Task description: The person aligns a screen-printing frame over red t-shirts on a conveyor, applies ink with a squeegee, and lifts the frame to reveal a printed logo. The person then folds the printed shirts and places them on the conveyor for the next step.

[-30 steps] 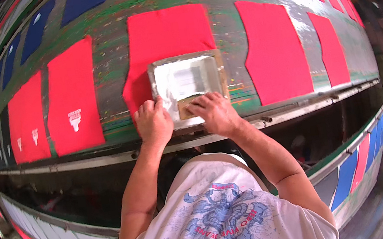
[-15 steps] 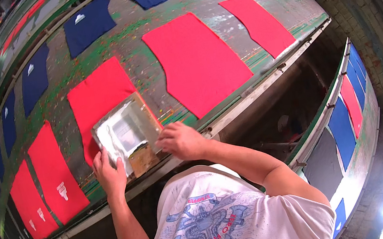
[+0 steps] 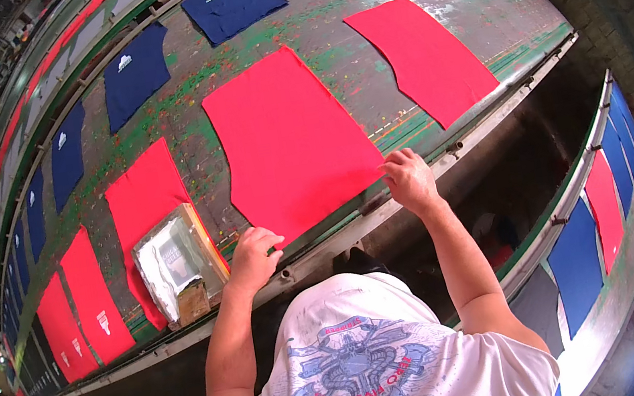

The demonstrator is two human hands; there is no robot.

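A plain red fabric panel lies flat along the near edge of a long, green-streaked worktable, a worker's hands at its two near corners. The left hand has its fingers bent and the right hand has its fingertips drawn together at the cloth; from here I cannot tell whether either pinches it. Just left, a screen-printing frame with a tan block inside rests on another red panel. Navy panels with white prints line the far side.
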